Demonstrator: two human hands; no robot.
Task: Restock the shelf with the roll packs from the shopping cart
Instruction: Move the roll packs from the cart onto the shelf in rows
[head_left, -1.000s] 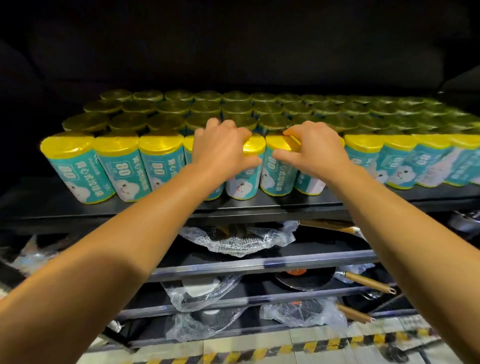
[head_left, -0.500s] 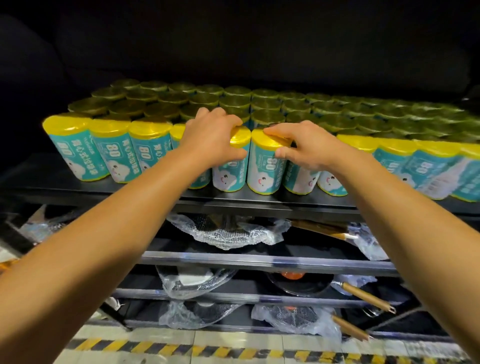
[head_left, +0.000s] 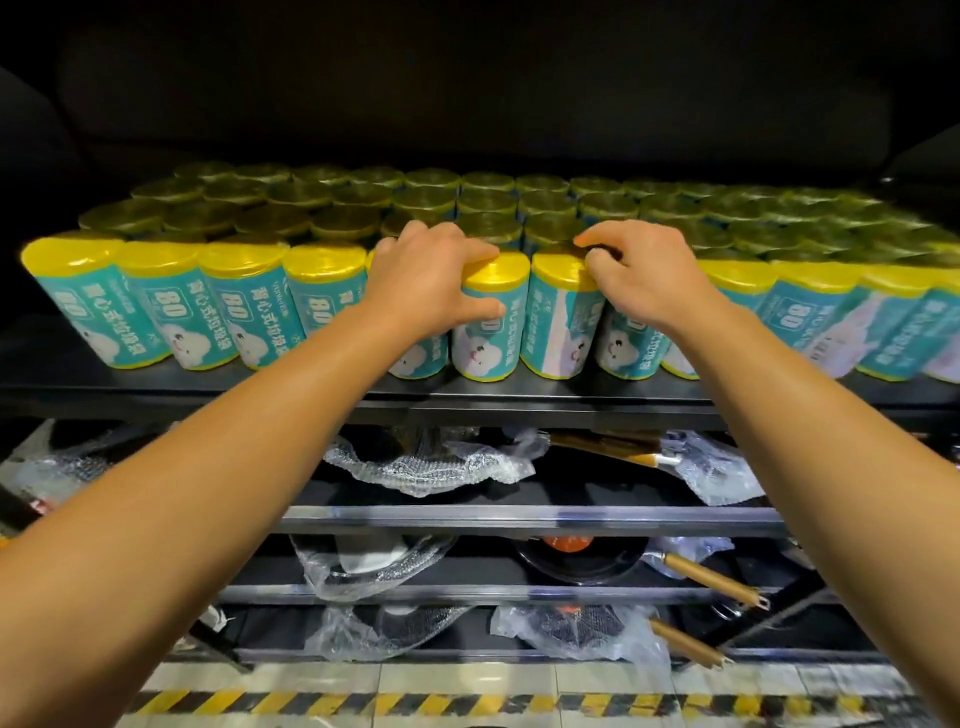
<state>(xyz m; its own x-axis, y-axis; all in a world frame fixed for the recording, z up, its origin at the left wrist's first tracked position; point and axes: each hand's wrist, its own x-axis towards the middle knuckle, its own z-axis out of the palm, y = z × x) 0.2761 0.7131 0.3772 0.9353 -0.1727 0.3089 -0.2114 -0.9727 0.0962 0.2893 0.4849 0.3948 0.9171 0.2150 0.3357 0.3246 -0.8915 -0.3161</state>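
Teal roll packs with yellow tops fill the black shelf (head_left: 467, 397) in several rows. My left hand (head_left: 431, 283) grips a front-row roll pack (head_left: 485, 343), fingers over its yellow top and thumb across its label. My right hand (head_left: 641, 283) lies over the neighbouring front-row packs, its curled fingers hooked on the top of the roll pack (head_left: 556, 332) just to the right of the left hand's pack. Both packs stand upright, side by side and touching. The shopping cart is out of view.
Below the shelf are lower racks holding pans in bubble wrap (head_left: 431, 462), with wooden handles (head_left: 711, 577) sticking out at the right. Yellow-and-black hazard tape (head_left: 363, 704) runs along the tiled floor.
Both hands stay on the same middle front-row packs. The pack under my right hand has turned, showing a different part of its label. The view has shifted slightly.
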